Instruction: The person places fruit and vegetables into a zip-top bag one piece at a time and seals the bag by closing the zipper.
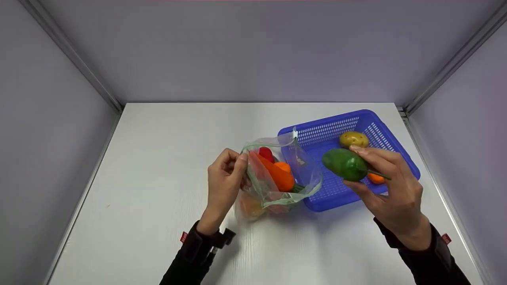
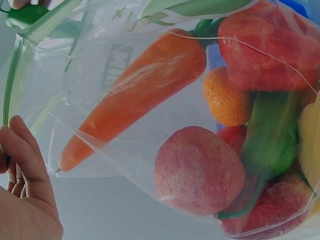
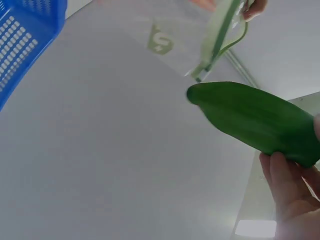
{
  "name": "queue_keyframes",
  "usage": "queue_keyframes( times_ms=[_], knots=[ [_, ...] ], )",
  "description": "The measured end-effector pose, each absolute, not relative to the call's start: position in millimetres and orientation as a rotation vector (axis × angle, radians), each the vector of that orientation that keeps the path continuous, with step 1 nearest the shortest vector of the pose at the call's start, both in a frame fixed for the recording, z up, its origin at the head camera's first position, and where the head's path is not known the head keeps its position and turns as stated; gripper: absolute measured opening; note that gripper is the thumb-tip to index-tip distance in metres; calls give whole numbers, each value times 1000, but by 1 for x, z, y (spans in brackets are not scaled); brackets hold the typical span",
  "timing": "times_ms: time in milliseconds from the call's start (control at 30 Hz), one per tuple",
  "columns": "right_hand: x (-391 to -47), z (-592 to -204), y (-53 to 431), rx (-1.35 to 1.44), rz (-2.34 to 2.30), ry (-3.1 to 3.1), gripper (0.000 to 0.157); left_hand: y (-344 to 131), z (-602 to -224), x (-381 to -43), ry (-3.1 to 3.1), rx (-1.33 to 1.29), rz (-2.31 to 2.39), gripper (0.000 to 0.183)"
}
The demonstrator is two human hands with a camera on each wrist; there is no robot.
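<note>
Right hand [image 1: 396, 194] pinches the green pepper [image 1: 344, 164], right of centre frame! | long axis slants, blunt end upper left, stem lower right | left hand [image 1: 225, 180], mid-frame, pinches bag [image 1: 295, 198] | bag mouth just left of pepper, right hand nearer it!

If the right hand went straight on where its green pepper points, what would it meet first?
Likely the clear zip bag, at its open mouth, with the green pepper touching first; relative height is unclear.
</note>
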State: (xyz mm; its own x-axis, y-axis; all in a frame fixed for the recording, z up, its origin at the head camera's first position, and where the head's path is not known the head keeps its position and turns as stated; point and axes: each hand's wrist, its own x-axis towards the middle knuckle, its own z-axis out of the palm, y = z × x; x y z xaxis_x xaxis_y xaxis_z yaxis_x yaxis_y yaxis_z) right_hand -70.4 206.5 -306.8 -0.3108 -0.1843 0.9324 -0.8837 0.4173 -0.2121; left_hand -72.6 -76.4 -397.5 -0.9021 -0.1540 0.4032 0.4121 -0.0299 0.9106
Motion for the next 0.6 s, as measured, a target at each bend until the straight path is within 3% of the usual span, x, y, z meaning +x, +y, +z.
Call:
queue_keyframes(
  times_ms=[233,600],
  knots=[
    [-63,-307,190,1086,1073,-1647,45,-76,-398,-73,-1866,-267,-1985,20],
    [-85,-337,176,1141,901,-2060,54,-75,-397,-74,-1877,-252,-1991,21]
  ],
)
